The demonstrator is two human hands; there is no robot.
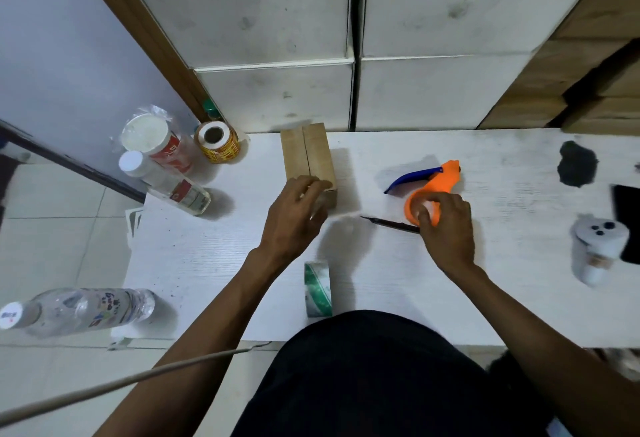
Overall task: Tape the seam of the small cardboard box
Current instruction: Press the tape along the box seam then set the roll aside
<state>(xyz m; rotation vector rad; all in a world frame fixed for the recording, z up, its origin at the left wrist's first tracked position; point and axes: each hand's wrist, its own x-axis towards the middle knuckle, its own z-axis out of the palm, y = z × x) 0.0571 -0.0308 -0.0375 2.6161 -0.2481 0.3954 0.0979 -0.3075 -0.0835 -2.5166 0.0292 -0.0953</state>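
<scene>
The box (309, 159) sits at the table's (207, 256) far edge, its seam bare. The left hand (294, 216) curls loosely over its near end, seemingly pinching clear tape; the right hand (446, 225) grips the orange dispenser (434, 190). It looks light and stiff, so hold its sides.

Single head-worn wide-angle view, steeply down, close over the white table (214, 256)
</scene>
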